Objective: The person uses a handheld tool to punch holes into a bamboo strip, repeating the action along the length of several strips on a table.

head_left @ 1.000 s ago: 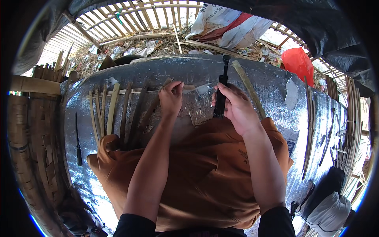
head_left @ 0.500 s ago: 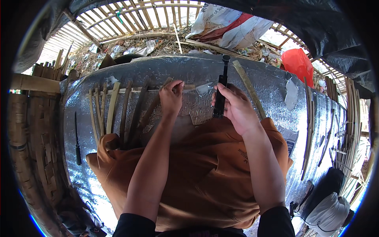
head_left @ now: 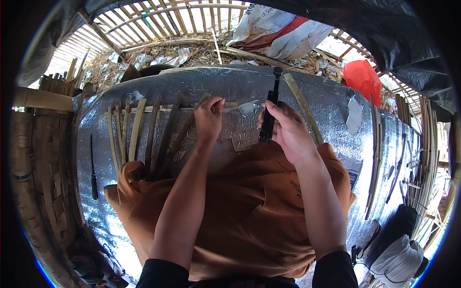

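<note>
Silver foil mat [head_left: 211,84] is spreading across most of the view. Brown cloth [head_left: 240,216], bearing small print, is covering the middle of the mat's near edge, beneath both forearms. Beyond the far edge, toward the right, a white-and-red sack [head_left: 281,31] is draping; a red plastic bag [head_left: 361,80] is sitting by the far right corner. A white bundle [head_left: 398,261] is lying at the near right corner. Several bamboo strips [head_left: 136,130] are fanning over the left half of the mat toward the cloth; a single pale strip [head_left: 303,106] is slanting from near the far edge, right of centre. Right hand [head_left: 287,127] is wrapping thumb and fingers round a black handheld device [head_left: 267,120], which is standing slightly tilted in view, its narrow rod and round cap pointing at the far edge. Left hand [head_left: 208,122] is hovering left of the device, well apart from it, fingers bending inward; cannot tell whether the tips are meeting or pinching anything. A slim black-handled tool [head_left: 93,185] is lying beside the mat's left edge.
</note>
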`<state>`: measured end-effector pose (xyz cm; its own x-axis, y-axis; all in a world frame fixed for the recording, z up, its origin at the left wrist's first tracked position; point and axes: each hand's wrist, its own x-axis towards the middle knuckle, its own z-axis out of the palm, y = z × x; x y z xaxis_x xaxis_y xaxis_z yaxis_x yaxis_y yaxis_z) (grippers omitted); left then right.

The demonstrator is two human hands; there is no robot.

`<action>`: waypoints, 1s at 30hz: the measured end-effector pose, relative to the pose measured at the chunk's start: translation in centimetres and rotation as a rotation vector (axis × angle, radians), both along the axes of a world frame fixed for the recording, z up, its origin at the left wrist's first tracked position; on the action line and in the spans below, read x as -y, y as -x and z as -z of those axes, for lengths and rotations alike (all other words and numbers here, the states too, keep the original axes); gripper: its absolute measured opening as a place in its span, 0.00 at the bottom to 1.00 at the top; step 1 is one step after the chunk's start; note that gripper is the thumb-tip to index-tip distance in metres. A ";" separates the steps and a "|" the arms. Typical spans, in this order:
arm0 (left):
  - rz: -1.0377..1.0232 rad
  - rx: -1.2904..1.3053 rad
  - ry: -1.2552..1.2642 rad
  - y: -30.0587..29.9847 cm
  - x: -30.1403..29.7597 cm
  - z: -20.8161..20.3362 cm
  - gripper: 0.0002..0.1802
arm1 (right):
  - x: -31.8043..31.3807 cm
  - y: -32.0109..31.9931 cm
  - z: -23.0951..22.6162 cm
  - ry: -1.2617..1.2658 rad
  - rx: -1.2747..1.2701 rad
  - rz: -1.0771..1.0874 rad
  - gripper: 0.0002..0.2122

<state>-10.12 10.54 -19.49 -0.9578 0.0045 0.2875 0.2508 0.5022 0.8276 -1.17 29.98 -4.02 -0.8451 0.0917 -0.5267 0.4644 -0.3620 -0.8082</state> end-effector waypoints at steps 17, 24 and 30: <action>0.021 -0.053 0.051 -0.5 -0.4 -1.2 0.07 | 0.1 0.1 0.2 -0.014 0.006 -0.007 0.12; 0.029 0.005 0.073 -0.8 -0.6 -1.2 0.06 | -0.1 0.1 0.6 -0.010 0.001 -0.030 0.11; 0.016 -0.007 0.064 -0.8 -0.5 -0.5 0.05 | 1.6 0.0 -0.4 0.030 -0.020 0.124 0.16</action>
<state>-9.32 11.03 -18.95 -0.9554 0.0387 0.2928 0.2651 0.5496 0.7923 -1.21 28.35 -3.58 -0.8386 0.1804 -0.5140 0.3987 -0.4396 -0.8048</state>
